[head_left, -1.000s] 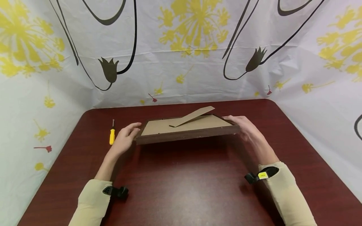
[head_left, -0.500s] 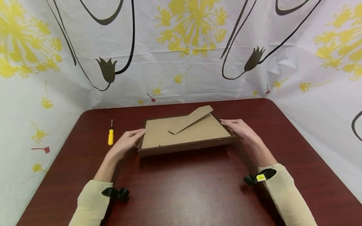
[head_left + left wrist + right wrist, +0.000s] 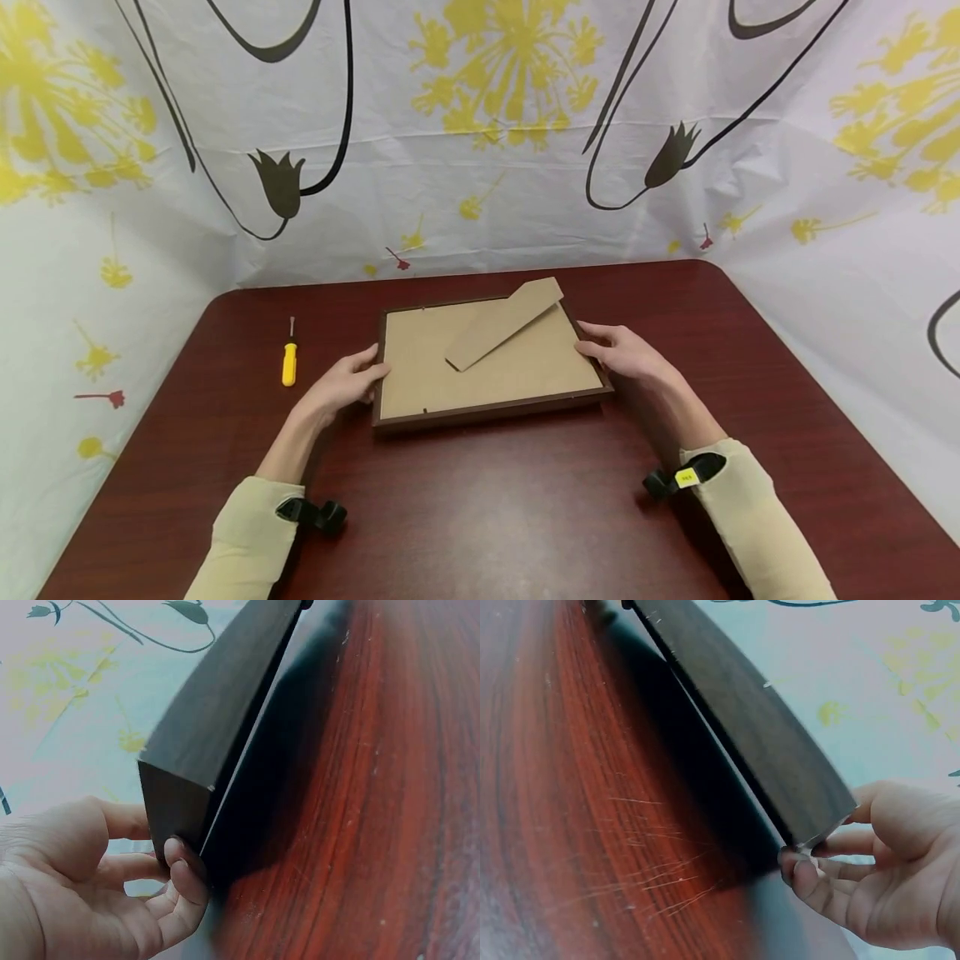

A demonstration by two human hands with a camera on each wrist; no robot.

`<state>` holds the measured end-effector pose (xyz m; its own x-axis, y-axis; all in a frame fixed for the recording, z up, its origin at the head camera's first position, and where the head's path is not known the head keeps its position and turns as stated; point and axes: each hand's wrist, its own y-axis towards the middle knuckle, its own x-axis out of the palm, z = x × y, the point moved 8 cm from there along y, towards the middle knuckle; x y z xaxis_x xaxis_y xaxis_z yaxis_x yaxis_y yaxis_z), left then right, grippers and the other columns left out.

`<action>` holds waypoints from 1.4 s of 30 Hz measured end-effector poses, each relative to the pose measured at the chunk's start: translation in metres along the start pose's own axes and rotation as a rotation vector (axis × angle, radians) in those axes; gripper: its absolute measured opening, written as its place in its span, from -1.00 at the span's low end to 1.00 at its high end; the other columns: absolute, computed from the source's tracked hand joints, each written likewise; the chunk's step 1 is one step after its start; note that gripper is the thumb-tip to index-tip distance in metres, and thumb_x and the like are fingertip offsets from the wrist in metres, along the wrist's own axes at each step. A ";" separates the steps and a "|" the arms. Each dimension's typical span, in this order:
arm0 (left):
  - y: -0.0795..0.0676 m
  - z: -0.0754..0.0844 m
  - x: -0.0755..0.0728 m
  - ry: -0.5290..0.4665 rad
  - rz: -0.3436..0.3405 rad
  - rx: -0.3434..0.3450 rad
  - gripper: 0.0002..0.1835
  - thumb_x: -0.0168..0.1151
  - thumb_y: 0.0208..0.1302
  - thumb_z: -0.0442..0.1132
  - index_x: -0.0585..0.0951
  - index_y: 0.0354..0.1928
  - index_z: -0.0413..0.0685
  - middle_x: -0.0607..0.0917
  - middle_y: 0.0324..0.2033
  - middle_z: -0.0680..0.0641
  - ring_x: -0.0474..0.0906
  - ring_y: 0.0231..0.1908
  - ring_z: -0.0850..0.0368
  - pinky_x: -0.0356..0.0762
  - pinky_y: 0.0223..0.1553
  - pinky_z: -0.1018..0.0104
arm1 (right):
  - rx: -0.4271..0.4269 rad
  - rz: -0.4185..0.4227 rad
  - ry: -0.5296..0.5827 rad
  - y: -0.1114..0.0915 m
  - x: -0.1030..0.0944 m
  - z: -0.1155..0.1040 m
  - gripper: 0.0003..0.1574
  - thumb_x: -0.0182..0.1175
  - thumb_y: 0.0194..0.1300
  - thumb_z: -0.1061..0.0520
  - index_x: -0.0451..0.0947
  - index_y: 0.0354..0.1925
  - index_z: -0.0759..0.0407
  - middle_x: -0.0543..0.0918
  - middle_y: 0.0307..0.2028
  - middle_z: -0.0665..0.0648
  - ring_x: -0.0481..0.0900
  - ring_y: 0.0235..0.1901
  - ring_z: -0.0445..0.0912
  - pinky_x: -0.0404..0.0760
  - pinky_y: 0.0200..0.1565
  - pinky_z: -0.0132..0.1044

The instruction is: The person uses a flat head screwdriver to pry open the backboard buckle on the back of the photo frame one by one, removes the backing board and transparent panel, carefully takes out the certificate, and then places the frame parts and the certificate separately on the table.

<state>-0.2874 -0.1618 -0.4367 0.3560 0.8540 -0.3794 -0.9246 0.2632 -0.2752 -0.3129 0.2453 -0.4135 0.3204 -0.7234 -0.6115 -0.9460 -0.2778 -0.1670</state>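
Note:
A picture frame (image 3: 416, 362) with a dark brown edge is held back side up above the middle of the table, its brown backing showing. From that backing a cardboard easel stand (image 3: 506, 323) sticks up at a slant. My left hand (image 3: 341, 390) grips the left side, thumb on top. On the opposite side my right hand (image 3: 630, 357) grips in the same way. Both wrist views show fingertips curled under the lower edge, with a dark shadowed gap between frame and table. The frame's front face is hidden.
A yellow-handled screwdriver (image 3: 289, 363) lies on the table left of the frame. The dark red wooden table (image 3: 487, 508) has rounded far corners. A white sheet (image 3: 360, 225) with printed flowers hangs behind it and at both sides.
The frame's near edge has come down and its back now faces up more fully toward the head view. Both hands have turned with it, thumbs now over the top edges.

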 end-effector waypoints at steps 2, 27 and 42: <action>0.001 0.000 0.002 0.021 0.002 0.015 -0.28 0.01 0.59 -0.15 -0.04 0.57 -0.29 0.48 -0.29 -0.08 0.46 -0.40 0.12 0.51 -0.24 0.26 | -0.020 -0.017 -0.015 0.000 0.003 0.000 -0.21 0.14 0.53 -0.01 0.17 0.50 0.35 0.51 -0.56 0.05 0.52 -0.51 -0.04 0.53 -0.23 -0.14; 0.006 0.004 0.011 0.144 0.023 0.057 -0.35 -0.06 0.59 -0.27 -0.01 0.53 -0.41 0.46 -0.51 -0.07 0.44 -0.48 0.10 0.42 -0.38 0.27 | -0.058 -0.044 -0.221 -0.001 0.010 0.012 -0.21 0.08 0.56 -0.03 0.14 0.49 0.41 0.63 -0.42 0.11 0.58 -0.48 -0.09 0.50 -0.25 -0.20; 0.015 0.007 0.006 0.175 0.040 0.060 -0.33 0.03 0.56 -0.22 0.07 0.53 -0.37 0.58 -0.34 -0.15 0.50 -0.48 0.11 0.52 -0.35 0.26 | -0.041 -0.096 -0.164 -0.005 0.008 0.012 -0.11 0.13 0.53 -0.01 0.02 0.53 0.43 0.55 -0.46 0.15 0.54 -0.56 -0.02 0.52 -0.36 -0.17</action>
<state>-0.3000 -0.1497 -0.4364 0.3321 0.7747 -0.5381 -0.9431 0.2616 -0.2054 -0.3064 0.2481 -0.4266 0.3937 -0.5803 -0.7129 -0.9075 -0.3688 -0.2009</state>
